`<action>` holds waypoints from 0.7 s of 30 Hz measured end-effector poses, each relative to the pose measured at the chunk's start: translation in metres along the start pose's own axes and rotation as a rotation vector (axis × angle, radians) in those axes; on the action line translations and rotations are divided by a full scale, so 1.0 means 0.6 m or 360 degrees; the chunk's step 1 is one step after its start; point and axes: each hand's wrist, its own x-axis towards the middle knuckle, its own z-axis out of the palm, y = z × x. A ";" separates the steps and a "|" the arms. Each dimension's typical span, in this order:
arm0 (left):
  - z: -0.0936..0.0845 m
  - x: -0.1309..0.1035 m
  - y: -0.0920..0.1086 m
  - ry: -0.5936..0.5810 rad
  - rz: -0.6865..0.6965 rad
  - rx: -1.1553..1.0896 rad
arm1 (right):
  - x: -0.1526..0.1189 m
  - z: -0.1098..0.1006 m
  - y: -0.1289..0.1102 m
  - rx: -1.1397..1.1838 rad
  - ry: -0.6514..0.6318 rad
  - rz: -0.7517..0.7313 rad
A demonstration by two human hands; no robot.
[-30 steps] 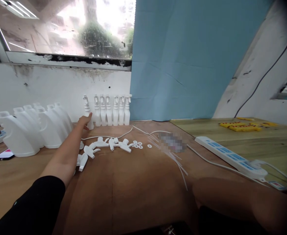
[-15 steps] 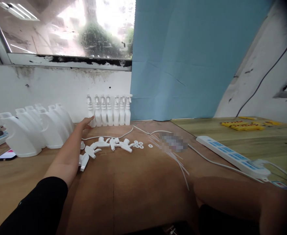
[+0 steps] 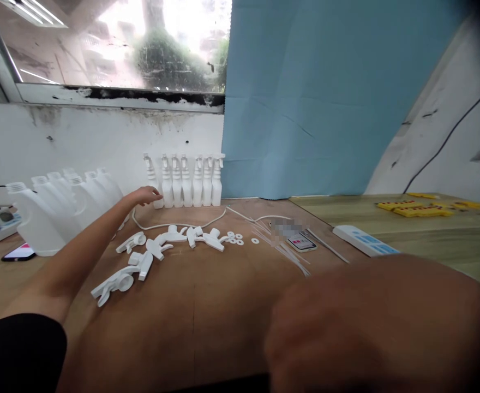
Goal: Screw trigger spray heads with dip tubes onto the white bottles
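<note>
My left hand (image 3: 147,195) reaches to the wall, its bent fingers at the lower body of the leftmost white spray bottle (image 3: 150,169). That bottle leans left, apart from the row of spray bottles (image 3: 186,183) beside it; its lower part is partly hidden by the hand. Low on the right, my right hand (image 3: 301,338) is smeared by motion, so its fingers and anything in them cannot be made out. Several white trigger spray heads (image 3: 156,247) lie in a curve on the table, with small white washers (image 3: 235,239) and thin clear tubes (image 3: 289,254) to their right.
Several white open-mouthed jugs (image 3: 37,215) stand on the left behind my forearm, with a phone (image 3: 19,252) in front. A white cable (image 3: 170,225) runs behind the spray heads. A second phone (image 3: 302,242) and a power strip (image 3: 365,240) lie right; yellow pieces (image 3: 422,208) lie farther off.
My left hand has risen slightly and the leftmost bottle tilts more to the left. My right hand has swung into view at the lower right. The view has shifted slightly.
</note>
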 end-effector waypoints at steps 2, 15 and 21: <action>0.003 -0.026 -0.004 -0.0040 0.0154 0.0058 | 0.050 -0.025 0.010 0.0033 -0.0412 -0.0015; -0.014 0.032 -0.052 0.0263 -0.0088 -0.0312 | 0.152 -0.023 0.281 0.0018 -0.0605 0.0855; 0.028 0.057 -0.033 0.0082 -0.0089 -0.0548 | 0.143 -0.002 0.311 -0.0071 -0.0537 0.0744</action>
